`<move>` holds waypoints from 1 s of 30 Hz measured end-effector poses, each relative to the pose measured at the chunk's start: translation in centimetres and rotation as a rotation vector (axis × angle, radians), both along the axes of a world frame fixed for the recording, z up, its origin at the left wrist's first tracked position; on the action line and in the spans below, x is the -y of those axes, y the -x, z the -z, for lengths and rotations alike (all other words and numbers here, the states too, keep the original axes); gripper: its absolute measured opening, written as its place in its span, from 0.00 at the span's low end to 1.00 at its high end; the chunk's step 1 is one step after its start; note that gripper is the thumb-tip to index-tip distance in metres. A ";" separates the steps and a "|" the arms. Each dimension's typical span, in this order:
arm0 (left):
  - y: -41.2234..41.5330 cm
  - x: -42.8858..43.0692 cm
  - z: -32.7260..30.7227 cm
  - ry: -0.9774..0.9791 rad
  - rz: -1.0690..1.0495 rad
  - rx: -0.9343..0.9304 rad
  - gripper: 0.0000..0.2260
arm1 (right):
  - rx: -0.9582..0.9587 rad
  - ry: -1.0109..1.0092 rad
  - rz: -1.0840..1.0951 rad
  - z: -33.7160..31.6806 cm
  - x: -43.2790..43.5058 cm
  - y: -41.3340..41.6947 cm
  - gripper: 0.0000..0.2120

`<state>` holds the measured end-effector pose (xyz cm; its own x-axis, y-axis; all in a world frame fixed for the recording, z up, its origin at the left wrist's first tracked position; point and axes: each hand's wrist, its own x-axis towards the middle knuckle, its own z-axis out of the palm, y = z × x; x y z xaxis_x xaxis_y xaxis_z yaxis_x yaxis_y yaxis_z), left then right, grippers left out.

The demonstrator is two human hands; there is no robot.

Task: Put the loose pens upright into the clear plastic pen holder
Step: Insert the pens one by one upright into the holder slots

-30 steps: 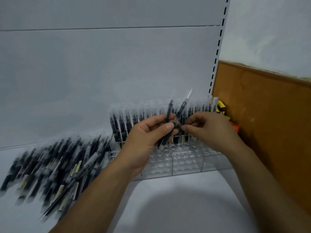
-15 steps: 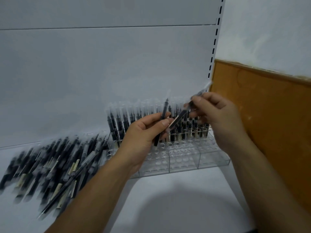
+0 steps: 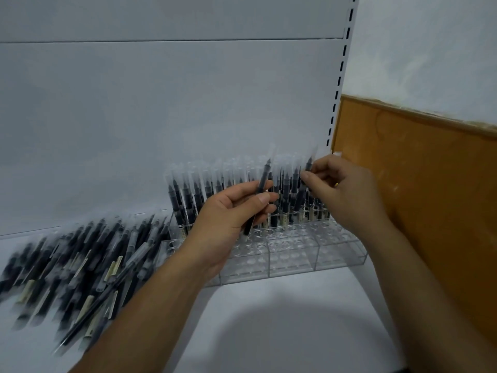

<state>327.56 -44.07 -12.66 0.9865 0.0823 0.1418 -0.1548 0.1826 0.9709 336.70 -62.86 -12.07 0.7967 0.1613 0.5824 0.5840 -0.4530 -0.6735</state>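
Note:
A clear plastic pen holder point(image 3: 293, 261) with round holes stands on the white shelf against the back panel. Its rear rows hold several upright black pens point(image 3: 193, 203); the front rows show bare holes. My left hand point(image 3: 231, 211) grips one black pen point(image 3: 262, 184) nearly upright in front of the holder. My right hand point(image 3: 338, 187) pinches another pen point(image 3: 306, 170) near its clear cap, steeply tilted over the right end of the rear rows. A big heap of loose black pens point(image 3: 80, 270) lies on the shelf to the left.
The white shelf surface point(image 3: 282, 324) stretches in front of the holder. A white back panel with a slotted upright point(image 3: 341, 71) rises behind. An orange-brown board point(image 3: 419, 189) closes off the right side, close to my right arm.
My right hand has carried its pen from a slanted position down and turned it more upright over the holder's right rear rows. My left hand keeps its pen in about the same place.

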 end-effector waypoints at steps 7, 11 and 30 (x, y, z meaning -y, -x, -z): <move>-0.1 0.0 0.1 -0.011 0.005 0.005 0.11 | -0.131 0.223 -0.005 0.5 -0.3 -0.3 0.05; -0.1 0.1 0.0 -0.048 0.003 -0.003 0.11 | -0.150 0.199 -0.016 0.5 -0.2 0.0 0.05; 0.5 2.0 -0.6 -0.983 -0.091 0.112 0.18 | -0.233 -0.499 -0.294 -1.0 1.3 0.9 0.08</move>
